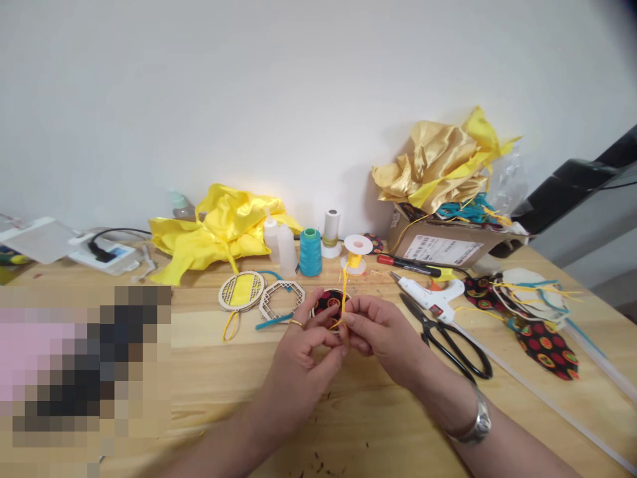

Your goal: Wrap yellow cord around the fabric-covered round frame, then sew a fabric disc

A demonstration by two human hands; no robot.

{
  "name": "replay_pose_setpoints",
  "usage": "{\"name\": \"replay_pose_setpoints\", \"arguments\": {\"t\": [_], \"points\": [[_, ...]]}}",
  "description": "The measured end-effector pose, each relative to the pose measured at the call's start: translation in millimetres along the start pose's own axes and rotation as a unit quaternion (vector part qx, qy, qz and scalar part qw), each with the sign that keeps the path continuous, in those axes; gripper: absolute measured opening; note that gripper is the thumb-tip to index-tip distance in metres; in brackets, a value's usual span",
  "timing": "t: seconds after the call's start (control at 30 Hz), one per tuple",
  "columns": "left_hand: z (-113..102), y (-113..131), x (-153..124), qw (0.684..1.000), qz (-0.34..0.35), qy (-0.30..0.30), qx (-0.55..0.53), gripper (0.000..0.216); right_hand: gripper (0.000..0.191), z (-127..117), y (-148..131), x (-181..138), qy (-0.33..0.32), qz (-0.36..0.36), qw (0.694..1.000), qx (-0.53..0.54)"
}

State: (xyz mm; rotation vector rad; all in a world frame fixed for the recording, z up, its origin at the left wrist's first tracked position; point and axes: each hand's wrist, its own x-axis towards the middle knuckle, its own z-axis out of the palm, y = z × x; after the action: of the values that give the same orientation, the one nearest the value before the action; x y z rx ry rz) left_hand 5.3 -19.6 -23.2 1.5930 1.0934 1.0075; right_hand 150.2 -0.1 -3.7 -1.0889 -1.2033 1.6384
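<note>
My left hand (pixel 313 348) and my right hand (pixel 381 328) meet over the middle of the table, both pinching a yellow cord (pixel 344 292). Its upper stretch looks braided and leads up toward a white spool of yellow cord (pixel 356 255). The thumb and index finger of my right hand grip it, while my left fingertips close on its lower end. Just behind the fingers lies a round piece with dark, red-patterned fabric (pixel 326 303), partly covered by my left hand. Left of it are an octagonal wooden frame (pixel 283 300) and a round wooden frame with yellow fabric (pixel 242 291).
Black-handled scissors (pixel 448 342), a white glue gun (pixel 432 299) and a red-black marker (pixel 409 265) lie to the right. Behind stand a blue thread cone (pixel 310 253), bottles (pixel 287 249), yellow fabric (pixel 219 229) and a cardboard box (pixel 448 242) piled with gold cloth.
</note>
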Motion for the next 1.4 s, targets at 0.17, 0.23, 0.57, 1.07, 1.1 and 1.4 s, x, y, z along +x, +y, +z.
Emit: {"name": "replay_pose_setpoints", "arguments": {"t": [0.17, 0.23, 0.57, 1.07, 1.1, 1.4], "points": [[0, 7, 3, 0.986, -0.045, 0.009, -0.159, 0.008, 0.013, -4, 4, 2, 0.023, -0.021, 0.995, -0.099], [-1, 9, 4, 0.968, -0.084, 0.0, -0.236, 0.011, 0.012, -6, 7, 2, 0.031, -0.034, 0.989, -0.141], [-9, 14, 10, 0.987, -0.146, -0.007, -0.069, 0.015, 0.008, -8, 6, 2, 0.042, -0.049, 0.969, -0.237], [-12, 10, 11, 0.942, -0.225, -0.045, -0.244, 0.016, 0.012, -8, -6, 0, -0.028, 0.033, 0.996, -0.081], [-12, 11, 11, 0.944, -0.222, -0.048, -0.239, 0.016, 0.013, -8, -7, 0, -0.029, 0.039, 0.996, -0.074], [-13, 11, 11, 0.958, -0.217, -0.013, -0.189, 0.015, 0.011, -10, -3, 1, -0.026, 0.014, 0.996, -0.082]]}}
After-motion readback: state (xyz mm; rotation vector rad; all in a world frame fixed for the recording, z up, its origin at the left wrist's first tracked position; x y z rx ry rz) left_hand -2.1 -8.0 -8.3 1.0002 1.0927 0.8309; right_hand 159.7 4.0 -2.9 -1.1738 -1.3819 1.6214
